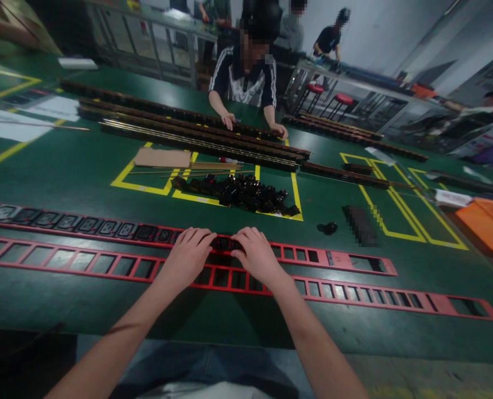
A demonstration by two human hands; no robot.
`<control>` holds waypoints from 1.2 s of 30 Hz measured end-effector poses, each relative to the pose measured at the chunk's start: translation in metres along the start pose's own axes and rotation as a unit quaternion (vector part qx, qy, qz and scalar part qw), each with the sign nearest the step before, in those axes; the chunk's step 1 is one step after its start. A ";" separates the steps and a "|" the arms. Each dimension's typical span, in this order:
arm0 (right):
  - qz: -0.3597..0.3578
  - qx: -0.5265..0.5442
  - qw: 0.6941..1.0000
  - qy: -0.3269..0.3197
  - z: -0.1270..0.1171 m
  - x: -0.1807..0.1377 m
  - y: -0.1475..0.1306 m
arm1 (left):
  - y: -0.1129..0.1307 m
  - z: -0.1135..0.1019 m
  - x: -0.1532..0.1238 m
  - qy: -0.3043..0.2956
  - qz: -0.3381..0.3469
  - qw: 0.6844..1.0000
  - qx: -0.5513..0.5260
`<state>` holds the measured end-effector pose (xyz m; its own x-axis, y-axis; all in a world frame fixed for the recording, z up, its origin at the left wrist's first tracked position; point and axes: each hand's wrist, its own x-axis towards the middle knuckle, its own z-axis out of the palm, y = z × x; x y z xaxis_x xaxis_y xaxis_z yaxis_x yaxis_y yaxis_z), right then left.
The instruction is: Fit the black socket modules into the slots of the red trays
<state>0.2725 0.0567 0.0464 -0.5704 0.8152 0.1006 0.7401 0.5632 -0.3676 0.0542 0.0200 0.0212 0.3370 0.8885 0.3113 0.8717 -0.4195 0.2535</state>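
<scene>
While both bare hands reach over the green table (329,339), the left hand (191,248) and right hand (255,250) rest palm-down on the upper red slotted frame (338,259), fingers held close together and bent at its edge. Between their fingertips sits a black module (222,243) in the frame; whether either hand pinches it, I cannot tell. Left of the hands, a row of square black modules (87,224) fills the frame's openings, while several openings to the right show bare table. A second red slotted frame (441,303) lies nearer the body, passing beneath the wrists. Beyond the hands is a heap of small black parts (250,194), with a cardboard piece (162,158) and thin sticks (217,166) behind it. Across the table, a co-worker (248,77) has both hands at long dark strips (196,128). An orange bin (481,217) stands far right.
</scene>
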 end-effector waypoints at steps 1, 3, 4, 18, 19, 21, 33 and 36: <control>0.000 0.002 1.000 0.003 0.001 0.000 0.000 | 0.000 0.000 0.000 -0.001 0.000 1.000 0.002; -0.002 0.007 1.000 0.009 0.002 -0.002 0.001 | 0.000 0.000 0.000 -0.002 0.000 1.000 0.005; -0.004 0.010 1.000 0.011 0.002 -0.003 0.002 | 0.000 0.000 0.000 -0.003 0.000 1.000 0.006; 0.332 -0.089 0.899 0.270 -0.055 -0.056 0.141 | -0.001 0.001 0.000 -0.006 -0.009 1.000 -0.008; 0.378 -0.117 0.874 0.283 -0.057 -0.061 0.151 | -0.001 0.001 0.000 -0.007 -0.009 1.000 -0.007; 0.440 -0.143 0.845 0.269 -0.059 -0.070 0.165 | -0.002 0.001 0.000 -0.009 -0.010 1.000 -0.005; 0.491 -0.125 0.839 0.196 -0.055 -0.074 0.170 | -0.001 0.001 -0.001 -0.008 -0.014 1.000 -0.008; 0.485 -0.095 0.843 0.213 -0.053 -0.077 0.174 | -0.002 0.002 -0.001 -0.008 -0.014 1.000 -0.010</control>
<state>0.4640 0.0992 0.0242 0.4857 0.8563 0.1758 0.8511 -0.4174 -0.3184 0.0530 0.0203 0.0190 0.3181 0.9032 0.2883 0.8736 -0.3973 0.2810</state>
